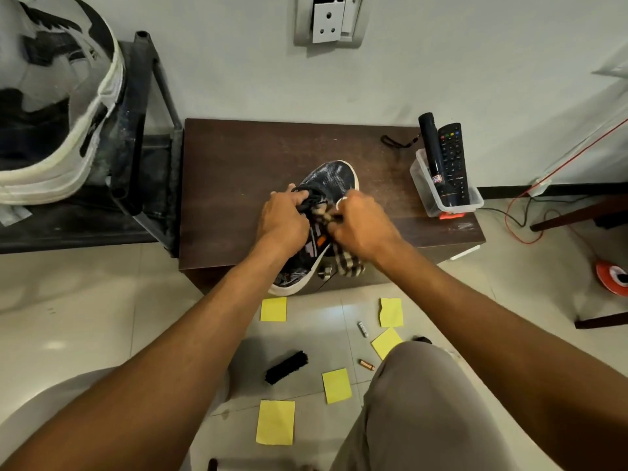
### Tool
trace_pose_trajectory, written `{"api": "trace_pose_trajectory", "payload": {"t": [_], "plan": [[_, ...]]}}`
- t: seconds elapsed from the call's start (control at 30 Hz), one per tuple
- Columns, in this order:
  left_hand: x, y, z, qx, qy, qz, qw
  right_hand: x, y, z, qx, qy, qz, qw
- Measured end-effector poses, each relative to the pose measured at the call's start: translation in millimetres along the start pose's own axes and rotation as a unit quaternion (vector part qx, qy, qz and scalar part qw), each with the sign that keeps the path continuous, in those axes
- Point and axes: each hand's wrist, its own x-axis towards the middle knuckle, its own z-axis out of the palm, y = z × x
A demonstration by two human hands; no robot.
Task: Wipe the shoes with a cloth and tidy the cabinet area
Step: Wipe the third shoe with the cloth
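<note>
Left hand grips the shoe at its laces; right hand clutches the checked cloth against its side. Shoe lies under both hands on the cabinet top. Wiping step likely; next: strokes toward toe, beyond knuckles.

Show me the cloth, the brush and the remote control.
cloth (350, 263): head view, its hanging checked end.
brush (286, 367): head view, middle of its bristles.
remote control (453, 161): head view, its button face.

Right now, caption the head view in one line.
Left hand grips a dark mesh sneaker on the brown wooden cabinet while the right hand holds a checked cloth against it.
</note>
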Motion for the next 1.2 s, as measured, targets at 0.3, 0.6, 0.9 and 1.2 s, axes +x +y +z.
{"api": "trace_pose_trajectory", "payload": {"t": [0.3,0.6,0.9,1.2], "plan": [[-1.3,2.2,-1.1,-0.079,0.021,-0.055,0.995,-17.0,-18.7,5.0,0.071,-0.076,-0.024,0.994],[-1.2,2.1,-2.5,-0.105,0.02,-0.073,0.992,-17.5,-29.0,8.8,0.126,-0.094,0.038,0.987],[4.1,-4.4,2.6,-0.096,0.02,-0.044,0.994,5.1,-24.0,5.9,0.02,0.044,0.099,0.994],[-10.5,11.5,0.3,0.011,0.043,0.081,0.996,-53.8,-6.8,33.2,0.105,0.05,-0.013,0.993]]}}
